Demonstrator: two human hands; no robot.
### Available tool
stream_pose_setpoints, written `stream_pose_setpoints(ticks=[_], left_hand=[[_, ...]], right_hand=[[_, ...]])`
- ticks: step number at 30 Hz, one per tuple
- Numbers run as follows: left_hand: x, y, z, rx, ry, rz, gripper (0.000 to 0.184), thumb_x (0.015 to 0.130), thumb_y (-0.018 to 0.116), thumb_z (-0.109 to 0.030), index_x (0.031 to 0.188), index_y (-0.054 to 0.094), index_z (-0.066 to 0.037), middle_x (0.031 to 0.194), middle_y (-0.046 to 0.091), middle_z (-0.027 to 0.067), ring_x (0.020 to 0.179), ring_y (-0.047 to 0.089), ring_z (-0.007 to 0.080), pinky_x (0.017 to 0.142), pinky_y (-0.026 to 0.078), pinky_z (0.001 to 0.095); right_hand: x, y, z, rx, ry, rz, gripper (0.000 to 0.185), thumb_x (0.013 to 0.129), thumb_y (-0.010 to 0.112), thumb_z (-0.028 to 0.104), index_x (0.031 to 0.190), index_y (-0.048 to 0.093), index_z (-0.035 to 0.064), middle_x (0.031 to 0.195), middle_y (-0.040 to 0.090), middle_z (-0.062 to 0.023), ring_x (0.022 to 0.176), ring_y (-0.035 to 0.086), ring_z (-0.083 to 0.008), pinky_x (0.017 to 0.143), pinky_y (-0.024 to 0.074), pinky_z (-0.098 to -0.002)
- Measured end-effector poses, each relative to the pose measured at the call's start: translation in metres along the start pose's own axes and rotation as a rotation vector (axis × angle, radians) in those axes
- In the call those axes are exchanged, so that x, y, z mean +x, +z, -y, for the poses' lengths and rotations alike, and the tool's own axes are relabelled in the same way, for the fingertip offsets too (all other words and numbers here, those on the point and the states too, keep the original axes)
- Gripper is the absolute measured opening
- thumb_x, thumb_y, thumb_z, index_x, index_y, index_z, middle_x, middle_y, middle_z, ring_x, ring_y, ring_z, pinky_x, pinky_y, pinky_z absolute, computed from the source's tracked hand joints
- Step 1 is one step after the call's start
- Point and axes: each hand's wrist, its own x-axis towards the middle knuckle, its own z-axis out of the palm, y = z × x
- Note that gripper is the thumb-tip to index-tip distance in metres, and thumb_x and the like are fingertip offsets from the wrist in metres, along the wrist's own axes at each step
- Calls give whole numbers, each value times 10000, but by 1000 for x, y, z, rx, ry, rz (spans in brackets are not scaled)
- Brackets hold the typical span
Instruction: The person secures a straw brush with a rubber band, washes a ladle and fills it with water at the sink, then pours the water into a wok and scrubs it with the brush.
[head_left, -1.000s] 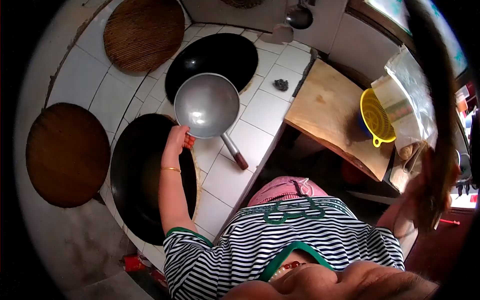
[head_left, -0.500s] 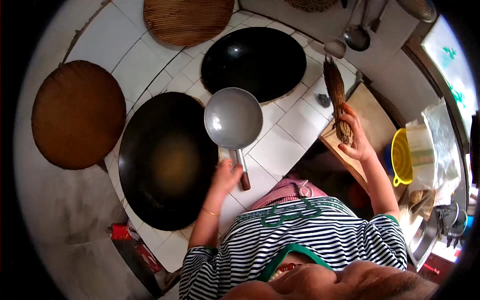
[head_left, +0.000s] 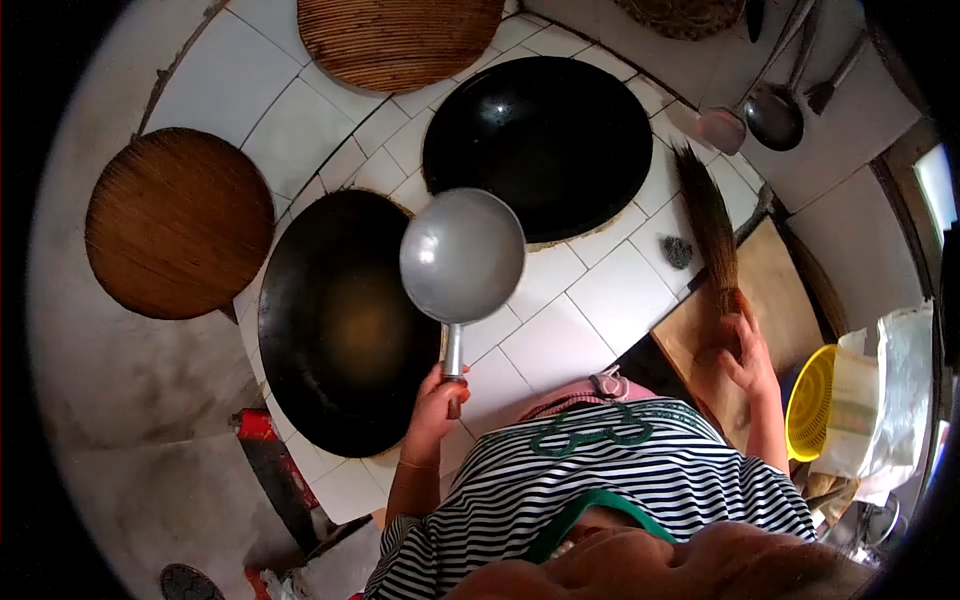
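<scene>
My left hand (head_left: 432,408) is closed round the short handle of a large metal ladle (head_left: 463,257). The ladle's round bowl hangs over the rim of a black wok (head_left: 345,410) and the white tiles. At the right, my right hand (head_left: 748,352) touches the lower end of a bristle brush (head_left: 708,215), thumb and fingers apart. The brush's bristles point away from me across the tiles, and its lower end is partly hidden at my fingers. A dark scouring pad (head_left: 677,251) lies left of the brush.
Farther back, a second black wok (head_left: 540,140) is set in the tiled stove top (head_left: 560,345). Round wooden lids (head_left: 180,223) stand at left and back. Ladles (head_left: 775,117) hang on the wall. A wooden board (head_left: 770,275) and yellow strainer (head_left: 812,405) are at right.
My left hand has taken hold of the ladle's handle. The brush, held up in my right hand before, is now lower at the right, and my right-hand fingers have opened from it.
</scene>
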Motion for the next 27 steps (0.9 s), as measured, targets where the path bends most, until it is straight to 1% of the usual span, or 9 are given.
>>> stream_pose_setpoints(ticks=[2,5,6,10,11,15,18,21,27], left_hand=[[6,6,-26,-36,149,-17,281,698,507,-7,978,532,-4,726,519,40,631,490,120,572,400,239],[28,31,-93,114,240,-31,278,733,507,14,1002,440,-12,743,512,73,623,523,155,569,440,293],[46,35,-103,180,309,-28,269,753,498,18,1007,415,-18,748,515,75,575,524,154,514,436,289],[127,61,-134,534,456,-183,220,765,577,-17,921,421,-10,665,507,63,479,492,119,417,403,278],[141,75,-143,562,380,-226,246,767,613,-41,909,416,-6,649,486,58,456,474,111,405,397,277],[241,63,-144,1212,362,-218,265,779,617,-106,941,440,6,708,566,137,544,567,248,497,468,384],[257,77,-166,1525,438,-355,269,785,574,-104,977,465,50,888,614,266,834,602,413,704,497,456],[276,77,-173,1542,500,-489,268,793,542,-76,1005,448,59,894,617,256,822,609,406,704,504,462],[301,119,-118,1334,398,-379,298,754,533,-65,1018,467,57,920,600,305,869,588,451,758,482,494]], right_hand=[[16,6,4,-8,42,-108,713,652,536,73,1332,325,83,1433,219,-243,1225,363,-427,963,382,-418],[37,8,10,-16,262,-9,841,649,577,53,1406,218,134,1453,186,-222,1252,340,-414,953,404,-440],[42,12,3,-128,186,-4,898,657,584,52,1433,139,126,1412,263,-225,1190,385,-427,939,407,-448],[60,19,11,-198,229,-10,871,665,573,43,1420,139,61,1240,404,-244,1052,425,-432,922,397,-454],[63,20,9,-180,244,-28,865,667,571,42,1419,144,62,1232,402,-253,1052,425,-434,925,394,-453],[68,25,5,-155,294,-88,845,675,570,42,1414,160,60,1201,397,-277,1054,428,-435,934,388,-448],[70,25,6,-167,309,-115,834,685,560,35,1418,164,72,1174,396,-264,1071,414,-425,957,366,-439],[70,28,3,-152,320,-139,828,690,555,30,1420,169,80,1152,398,-251,1075,409,-417,965,356,-436],[72,29,7,-158,361,-136,826,693,555,30,1422,170,82,1140,408,-248,1068,417,-412,956,360,-437]])
